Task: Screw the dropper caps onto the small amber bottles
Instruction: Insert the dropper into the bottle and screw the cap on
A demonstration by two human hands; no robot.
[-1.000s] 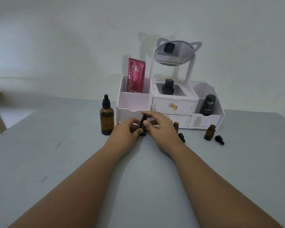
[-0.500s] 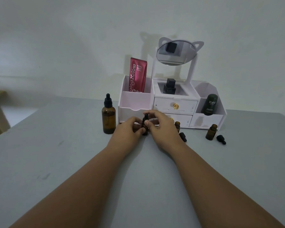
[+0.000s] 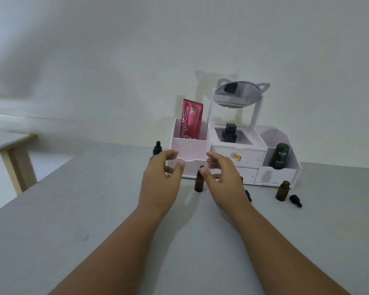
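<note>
A small amber bottle (image 3: 199,181) with a black dropper cap on it stands upright on the grey table (image 3: 94,220), between my two hands. My left hand (image 3: 161,179) hovers just left of it, fingers loosely curled and holding nothing. My right hand (image 3: 223,177) hovers just right of it, also holding nothing. Another small amber bottle (image 3: 282,190) stands uncapped at the right, with a loose black dropper cap (image 3: 295,200) lying beside it. A second loose cap (image 3: 248,195) and part of a third bottle (image 3: 241,179) show behind my right hand.
A white organiser (image 3: 279,175) with drawers and a cat-ear mirror stands at the back, holding a red tube (image 3: 191,119), a black bottle (image 3: 229,133) and a dark green container (image 3: 279,156). A large amber dropper bottle (image 3: 157,148) stands behind my left hand. A wooden table (image 3: 11,145) is far left.
Both hands have let go of the capped small bottle and lifted apart from it. The bottle now stands free on the table. The view has tilted upward.
</note>
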